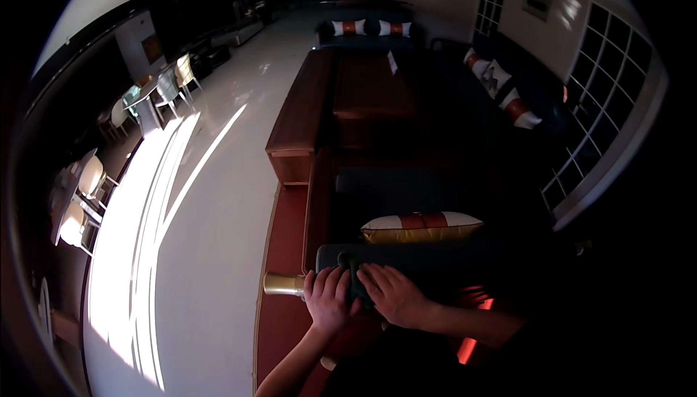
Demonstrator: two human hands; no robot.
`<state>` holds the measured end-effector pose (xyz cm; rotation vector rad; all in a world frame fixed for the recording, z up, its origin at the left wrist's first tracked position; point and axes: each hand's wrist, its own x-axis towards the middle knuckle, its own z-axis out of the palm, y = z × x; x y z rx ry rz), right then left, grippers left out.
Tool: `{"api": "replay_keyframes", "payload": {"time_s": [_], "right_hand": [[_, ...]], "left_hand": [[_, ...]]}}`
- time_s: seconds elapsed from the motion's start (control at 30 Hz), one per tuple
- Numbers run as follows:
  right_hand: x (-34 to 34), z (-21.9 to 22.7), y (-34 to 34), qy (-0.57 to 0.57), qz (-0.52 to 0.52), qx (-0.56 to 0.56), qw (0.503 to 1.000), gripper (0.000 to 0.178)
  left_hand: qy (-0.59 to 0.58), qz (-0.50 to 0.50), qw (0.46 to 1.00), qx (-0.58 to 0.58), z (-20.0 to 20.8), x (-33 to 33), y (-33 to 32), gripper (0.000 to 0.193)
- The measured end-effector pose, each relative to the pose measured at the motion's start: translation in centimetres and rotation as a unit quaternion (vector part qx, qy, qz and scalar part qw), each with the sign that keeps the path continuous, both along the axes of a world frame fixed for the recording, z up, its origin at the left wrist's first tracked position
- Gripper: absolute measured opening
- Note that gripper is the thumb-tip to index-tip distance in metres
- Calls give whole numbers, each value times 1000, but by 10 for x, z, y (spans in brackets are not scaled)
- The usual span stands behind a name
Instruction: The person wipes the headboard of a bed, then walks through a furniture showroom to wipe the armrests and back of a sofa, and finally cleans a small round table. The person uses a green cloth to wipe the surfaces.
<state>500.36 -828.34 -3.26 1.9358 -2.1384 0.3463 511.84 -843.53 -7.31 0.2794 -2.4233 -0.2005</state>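
In front of me, at the end of a dark sofa, my left hand (pixel 329 300) curls its fingers over a dark green cloth (pixel 353 275). Past its fingertips on the left sticks out a pale gold, flared cylindrical end (pixel 283 284), lying sideways; the rest of that object is hidden by the hand and the cloth. My right hand (pixel 394 296) is bent over the same cloth from the right, close beside the left one. A white cushion (pixel 385 222) with a brown band and a gold edge lies on the sofa just beyond both hands.
A long brown wooden cabinet (pixel 298 117) and a brown table (pixel 372 96) stand ahead. Dark sofas with cushions (pixel 517 109) line the far end and right wall. Left, sunlit pale floor (pixel 210 252) runs beside a red platform (pixel 284 241); chairs (pixel 168 86) stand beyond.
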Motion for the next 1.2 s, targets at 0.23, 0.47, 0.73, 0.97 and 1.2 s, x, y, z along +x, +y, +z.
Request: {"api": "replay_keyframes", "payload": {"time_s": [0.23,0.47,0.73,0.97,1.2], "right_hand": [[-36,4,69,-26,-21,-28,999,54],[-66,4,134,28,-121,-23,992,57],[-66,-16,130,-71,-185,-133,971,60],[-64,-16,138,-16,-187,-119,975,58],[-98,-27,191,-13,-180,-136,974,58]], "left_hand": [[-32,-54,998,17,8,-42,62,58],[-13,-94,995,-31,10,-80,114,62],[15,-138,990,-28,17,-88,124,52],[-35,-131,991,-11,15,-87,129,58],[-67,-138,986,-60,17,-114,174,59]]}}
